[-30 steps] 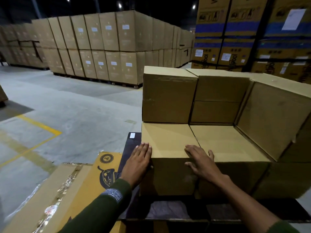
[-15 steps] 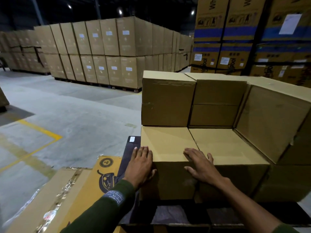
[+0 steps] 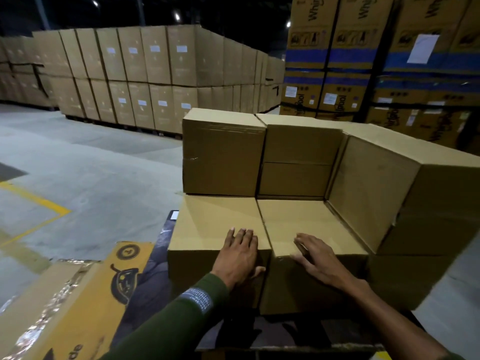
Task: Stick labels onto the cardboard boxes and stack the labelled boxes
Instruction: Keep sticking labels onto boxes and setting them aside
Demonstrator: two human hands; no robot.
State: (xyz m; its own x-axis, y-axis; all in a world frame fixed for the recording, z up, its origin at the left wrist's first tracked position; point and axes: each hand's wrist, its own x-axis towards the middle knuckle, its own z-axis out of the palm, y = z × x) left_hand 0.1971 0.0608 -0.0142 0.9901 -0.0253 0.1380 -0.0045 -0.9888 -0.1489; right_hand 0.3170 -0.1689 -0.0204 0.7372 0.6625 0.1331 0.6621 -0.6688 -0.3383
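Two plain cardboard boxes stand side by side at the front of the stack: the left front box (image 3: 213,224) and the right front box (image 3: 306,219). My left hand (image 3: 237,255) lies flat on the near top edge of the left box, thumb down its front face. My right hand (image 3: 315,258) rests with spread fingers on the near top edge of the right box. Behind them stands a taller row of boxes (image 3: 223,157), and a large box (image 3: 376,188) leans at the right. No label shows on these boxes.
The stack sits on a dark pallet sheet (image 3: 158,245) carrying a small white label (image 3: 174,215). A yellow printed carton (image 3: 85,302) lies flat at the lower left. Concrete floor with a yellow line (image 3: 39,201) spreads left. Palletised boxes (image 3: 145,74) and blue-banded cartons (image 3: 363,61) stand behind.
My left hand has slid from the left side of the left box onto its near top edge, closer to the seam. The right hand has stayed on the right box.
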